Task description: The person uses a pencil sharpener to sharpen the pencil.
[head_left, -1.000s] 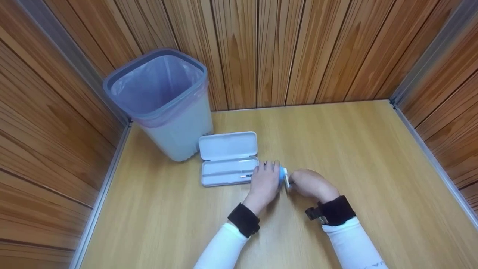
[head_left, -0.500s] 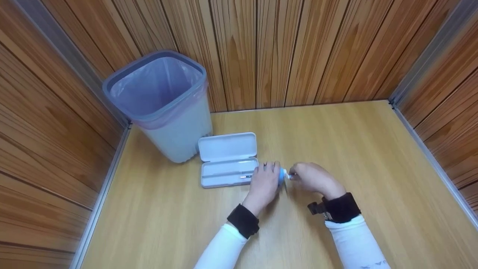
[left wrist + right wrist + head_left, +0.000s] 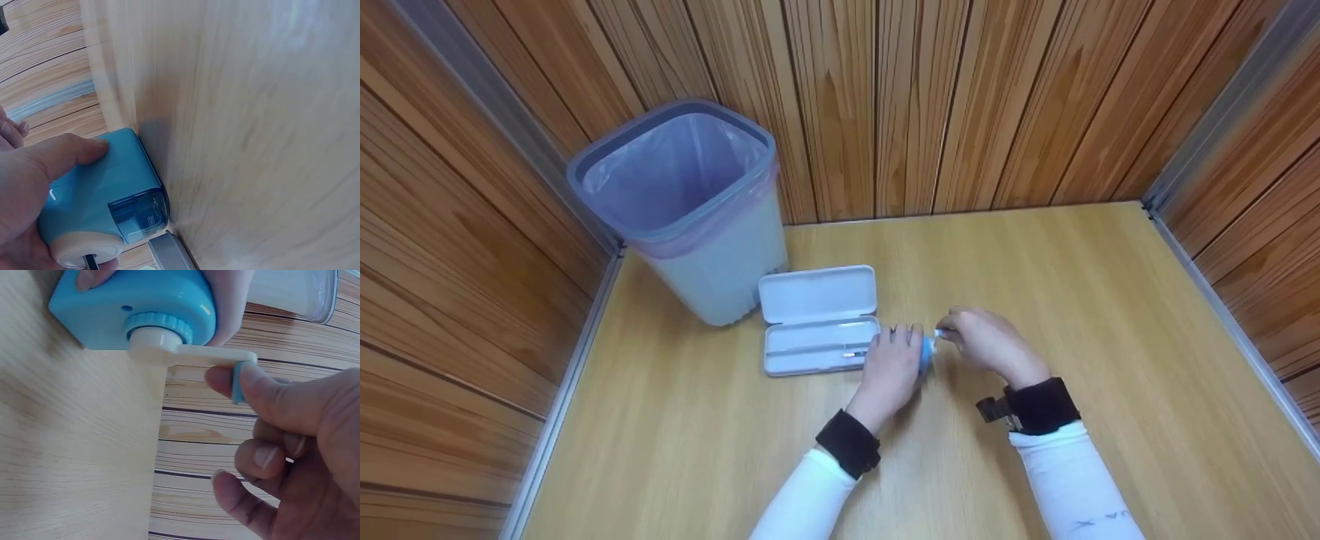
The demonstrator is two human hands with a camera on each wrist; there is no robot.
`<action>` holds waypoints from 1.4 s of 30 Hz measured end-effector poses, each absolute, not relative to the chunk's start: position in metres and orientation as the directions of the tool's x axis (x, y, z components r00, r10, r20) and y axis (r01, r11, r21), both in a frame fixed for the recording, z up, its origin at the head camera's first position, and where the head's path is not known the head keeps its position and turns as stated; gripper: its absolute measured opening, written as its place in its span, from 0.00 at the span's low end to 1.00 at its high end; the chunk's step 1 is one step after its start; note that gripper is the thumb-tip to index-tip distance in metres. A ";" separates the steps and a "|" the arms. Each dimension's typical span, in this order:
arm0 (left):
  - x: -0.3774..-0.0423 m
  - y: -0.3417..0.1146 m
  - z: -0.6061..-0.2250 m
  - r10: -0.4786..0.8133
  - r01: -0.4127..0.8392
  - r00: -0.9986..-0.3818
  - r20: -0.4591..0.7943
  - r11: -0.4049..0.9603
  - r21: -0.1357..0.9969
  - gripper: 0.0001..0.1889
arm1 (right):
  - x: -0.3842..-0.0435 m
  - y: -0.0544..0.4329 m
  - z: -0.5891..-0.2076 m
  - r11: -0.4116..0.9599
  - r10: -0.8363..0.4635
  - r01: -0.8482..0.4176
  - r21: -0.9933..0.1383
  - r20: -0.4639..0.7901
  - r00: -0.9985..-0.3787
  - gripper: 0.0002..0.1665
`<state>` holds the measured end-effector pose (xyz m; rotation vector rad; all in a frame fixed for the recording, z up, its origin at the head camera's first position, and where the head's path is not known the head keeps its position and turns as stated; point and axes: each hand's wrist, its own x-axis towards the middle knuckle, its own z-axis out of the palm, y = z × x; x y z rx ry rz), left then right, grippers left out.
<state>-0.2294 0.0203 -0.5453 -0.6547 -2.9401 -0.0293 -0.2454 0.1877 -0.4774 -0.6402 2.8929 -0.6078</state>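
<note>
A blue crank pencil sharpener [image 3: 93,188] stands on the wooden table, and my left hand [image 3: 889,367] grips its body from above. From the pale ring on its left side a thin dark pencil [image 3: 90,262] sticks out; in the head view its end shows over the pencil case. On the sharpener's other side, a white crank arm [image 3: 211,356] carries a small blue knob [image 3: 238,385]. My right hand [image 3: 988,341] pinches that knob between thumb and forefinger, its other fingers loosely curled. In the head view my left hand hides most of the sharpener.
A pale pencil case [image 3: 819,294] lies with its lid up, just left of my left hand. Behind it stands a lined waste bin [image 3: 727,270]. Wood-panelled walls [image 3: 915,105] enclose the table [image 3: 1035,262] at the back and sides.
My right hand has moved up and away from me, turning the crank from pointing down toward me to pointing right. My left hand and the pencil case stay in place.
</note>
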 end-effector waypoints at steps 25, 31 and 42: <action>-0.228 0.020 -0.546 0.425 0.428 -0.893 0.147 0.904 -0.010 0.35 | -0.272 0.179 -0.510 0.871 -0.334 -0.337 -0.358 0.072 -0.940 0.11; -0.228 0.019 -0.546 0.425 0.428 -0.887 0.179 0.903 -0.020 0.35 | -0.274 0.176 -0.510 0.889 -0.302 -0.297 -0.350 0.042 -0.952 0.12; -0.228 0.020 -0.548 0.418 0.421 -0.890 0.182 0.907 -0.023 0.35 | -0.275 0.175 -0.525 0.909 -0.290 -0.266 -0.321 -0.029 -0.956 0.13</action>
